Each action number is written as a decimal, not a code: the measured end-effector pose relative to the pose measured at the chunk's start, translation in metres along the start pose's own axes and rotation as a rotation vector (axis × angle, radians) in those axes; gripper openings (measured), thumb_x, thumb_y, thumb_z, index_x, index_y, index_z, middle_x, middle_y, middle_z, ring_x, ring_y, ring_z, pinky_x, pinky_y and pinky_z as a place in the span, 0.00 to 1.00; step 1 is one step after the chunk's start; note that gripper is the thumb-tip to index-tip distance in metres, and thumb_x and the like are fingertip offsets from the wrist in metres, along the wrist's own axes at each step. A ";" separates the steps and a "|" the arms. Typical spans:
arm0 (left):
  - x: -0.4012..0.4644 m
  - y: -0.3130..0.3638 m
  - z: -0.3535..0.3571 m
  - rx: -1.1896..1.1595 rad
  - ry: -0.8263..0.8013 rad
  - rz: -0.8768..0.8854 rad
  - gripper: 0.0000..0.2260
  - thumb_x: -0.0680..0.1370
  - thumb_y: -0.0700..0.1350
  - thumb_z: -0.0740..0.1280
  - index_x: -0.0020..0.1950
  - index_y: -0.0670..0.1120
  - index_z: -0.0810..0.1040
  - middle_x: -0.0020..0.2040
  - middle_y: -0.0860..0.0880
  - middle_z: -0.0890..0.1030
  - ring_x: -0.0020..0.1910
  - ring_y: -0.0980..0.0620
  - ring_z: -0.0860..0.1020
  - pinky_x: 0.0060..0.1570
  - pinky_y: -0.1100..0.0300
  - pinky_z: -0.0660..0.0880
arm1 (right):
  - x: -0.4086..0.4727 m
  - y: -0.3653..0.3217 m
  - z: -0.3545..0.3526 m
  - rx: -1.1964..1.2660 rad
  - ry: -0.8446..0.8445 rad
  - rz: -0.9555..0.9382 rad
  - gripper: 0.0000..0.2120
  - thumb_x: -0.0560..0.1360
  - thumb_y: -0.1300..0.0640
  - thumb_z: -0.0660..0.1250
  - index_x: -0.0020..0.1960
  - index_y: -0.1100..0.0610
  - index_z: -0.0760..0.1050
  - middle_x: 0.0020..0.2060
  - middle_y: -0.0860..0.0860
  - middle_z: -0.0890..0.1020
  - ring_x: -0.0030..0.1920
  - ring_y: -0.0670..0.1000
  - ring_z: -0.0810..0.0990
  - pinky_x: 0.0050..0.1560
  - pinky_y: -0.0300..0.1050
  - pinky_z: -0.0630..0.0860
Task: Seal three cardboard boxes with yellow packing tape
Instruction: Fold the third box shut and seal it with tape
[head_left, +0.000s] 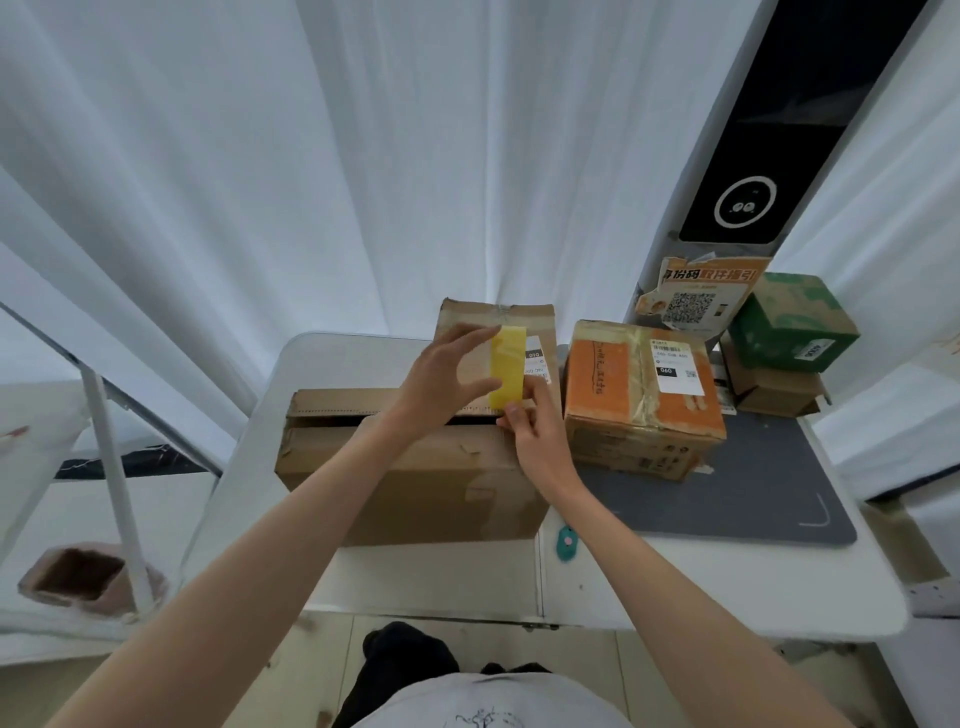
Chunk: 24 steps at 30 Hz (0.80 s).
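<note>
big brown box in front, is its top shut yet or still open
Still open: the big brown box shows a dark gap between its top flaps, with no yellow tape across it. The roll of yellow tape is held above it.

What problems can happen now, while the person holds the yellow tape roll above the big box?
The big box's top flaps show a dark gap, so tape may go on before they meet. The right hand picks at the yellow tape roll, held by the left hand; the pulled end could stick to fingers.
</note>
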<state>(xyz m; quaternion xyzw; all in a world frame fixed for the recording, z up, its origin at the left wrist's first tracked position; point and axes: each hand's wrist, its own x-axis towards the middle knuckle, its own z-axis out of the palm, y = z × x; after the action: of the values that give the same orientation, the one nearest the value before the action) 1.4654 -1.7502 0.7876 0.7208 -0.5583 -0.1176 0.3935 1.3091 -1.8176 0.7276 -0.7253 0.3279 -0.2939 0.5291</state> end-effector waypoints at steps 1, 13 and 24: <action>0.003 0.003 -0.002 0.024 -0.005 0.005 0.27 0.74 0.46 0.78 0.72 0.49 0.76 0.63 0.54 0.75 0.62 0.55 0.76 0.66 0.53 0.73 | 0.000 -0.001 0.001 -0.010 -0.008 -0.003 0.09 0.85 0.54 0.60 0.65 0.49 0.69 0.55 0.46 0.79 0.49 0.47 0.84 0.59 0.58 0.79; 0.019 0.019 -0.012 0.087 0.068 0.036 0.05 0.73 0.42 0.78 0.47 0.49 0.84 0.46 0.58 0.77 0.45 0.63 0.77 0.49 0.66 0.74 | 0.005 0.000 -0.002 -0.044 -0.030 0.024 0.09 0.85 0.55 0.60 0.64 0.48 0.69 0.56 0.47 0.78 0.49 0.47 0.83 0.58 0.54 0.80; 0.032 0.030 -0.014 -0.015 0.141 -0.261 0.07 0.79 0.45 0.73 0.55 0.46 0.86 0.47 0.53 0.83 0.42 0.60 0.80 0.50 0.64 0.77 | 0.009 0.003 -0.002 -0.089 -0.043 0.006 0.08 0.84 0.56 0.61 0.63 0.50 0.69 0.55 0.47 0.77 0.47 0.48 0.83 0.56 0.56 0.81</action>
<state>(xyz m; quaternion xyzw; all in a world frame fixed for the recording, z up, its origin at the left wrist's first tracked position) 1.4635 -1.7753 0.8265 0.7907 -0.4302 -0.1210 0.4183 1.3127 -1.8266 0.7257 -0.7532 0.3314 -0.2618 0.5043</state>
